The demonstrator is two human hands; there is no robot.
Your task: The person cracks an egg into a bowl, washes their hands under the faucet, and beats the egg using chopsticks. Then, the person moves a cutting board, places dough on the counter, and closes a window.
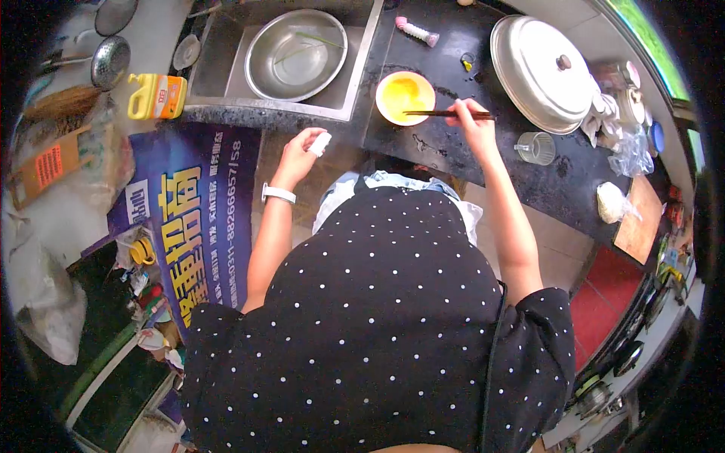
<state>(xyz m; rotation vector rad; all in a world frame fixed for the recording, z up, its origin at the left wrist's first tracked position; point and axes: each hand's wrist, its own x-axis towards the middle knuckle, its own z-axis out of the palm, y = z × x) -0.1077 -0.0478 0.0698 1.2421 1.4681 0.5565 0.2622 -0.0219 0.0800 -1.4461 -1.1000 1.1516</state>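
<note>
My right hand grips a pair of dark chopsticks. Their tips reach into a bowl of yellow liquid that looks like beaten egg, on the dark counter. My left hand is raised before the counter's front edge, below the sink, with its fingers closed around a small white object. Whether that object is an eggshell or a little container is too unclear to say. A glass mug stands to the right of my right forearm.
A steel basin with a green strand in it sits in the sink. Left of the sink stands a yellow jug. A large lidded metal pot, a pink-and-white tube and a wooden board are on the right.
</note>
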